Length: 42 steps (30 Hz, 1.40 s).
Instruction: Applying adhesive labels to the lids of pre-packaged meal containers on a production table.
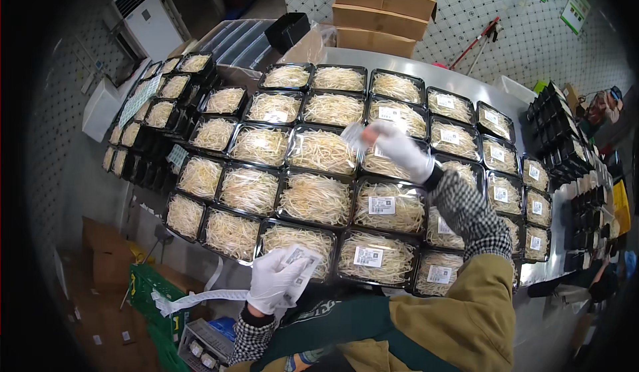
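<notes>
Rows of black plastic trays of bean sprouts under clear film (315,198) cover a steel table. My left hand (276,278), in a white glove, grips a strip of printed labels (302,272) over the near edge of the trays; the strip's backing trails off to the left. My right hand (394,147), gloved too and blurred, is over the middle trays with a small whitish label (353,136) at its fingertips. Trays to the right bear white labels, such as the one on a near tray (368,257). Most trays on the left show no label.
Stacked filled trays stand at the left (174,87) and right (554,127). Behind the table are cardboard boxes (382,15) and an empty black tray (287,30). A green crate (150,292) and a grey crate (192,354) sit low at left. Other people are partly visible at far right.
</notes>
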Tool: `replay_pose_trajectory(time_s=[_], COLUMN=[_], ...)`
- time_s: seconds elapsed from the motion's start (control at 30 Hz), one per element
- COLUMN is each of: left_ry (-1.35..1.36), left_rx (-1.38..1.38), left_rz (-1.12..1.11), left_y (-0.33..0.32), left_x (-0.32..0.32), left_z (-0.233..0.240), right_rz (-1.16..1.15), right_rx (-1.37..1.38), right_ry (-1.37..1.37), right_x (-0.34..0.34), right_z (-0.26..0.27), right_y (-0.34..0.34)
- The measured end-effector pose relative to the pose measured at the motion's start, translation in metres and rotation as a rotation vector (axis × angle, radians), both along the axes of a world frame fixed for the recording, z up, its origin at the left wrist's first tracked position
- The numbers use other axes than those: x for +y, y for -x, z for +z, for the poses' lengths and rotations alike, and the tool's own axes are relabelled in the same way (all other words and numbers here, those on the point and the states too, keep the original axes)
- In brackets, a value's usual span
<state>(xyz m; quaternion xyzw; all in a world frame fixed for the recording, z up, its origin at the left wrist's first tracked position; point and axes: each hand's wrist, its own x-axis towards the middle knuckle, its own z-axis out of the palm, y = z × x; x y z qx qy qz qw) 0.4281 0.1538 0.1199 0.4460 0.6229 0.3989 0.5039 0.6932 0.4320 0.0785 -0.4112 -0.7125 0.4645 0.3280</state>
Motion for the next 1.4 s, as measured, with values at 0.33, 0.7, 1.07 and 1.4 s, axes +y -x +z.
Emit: replay_pose_trajectory(time_s=[0.33,0.7,1.07,1.4], left_ry=[-0.159,-0.389,-0.33,0.022], left_rx=[0.027,0.123,-0.022,-0.499], left_rz=[-0.022,0.117,0.016,-0.184], left_y=[0.02,0.04,0.084,0.184], left_x=[-0.023,-0.03,-0.037,-0.063], left_z=[0.009,-0.013,-0.03,0.003], right_rz=[-0.372,-0.462,0.263,-0.225], right_rx=[-1.001,-0.621,0.125,-0.502], right_ry=[-0.578,-0.578,0.51,-0.289], right_x=[0.211,0.131,-0.232,-0.228], right_z=[-0.03,-0.025,0.048,-0.007], right_y=[-0.057,-0.016,0.155,0.18])
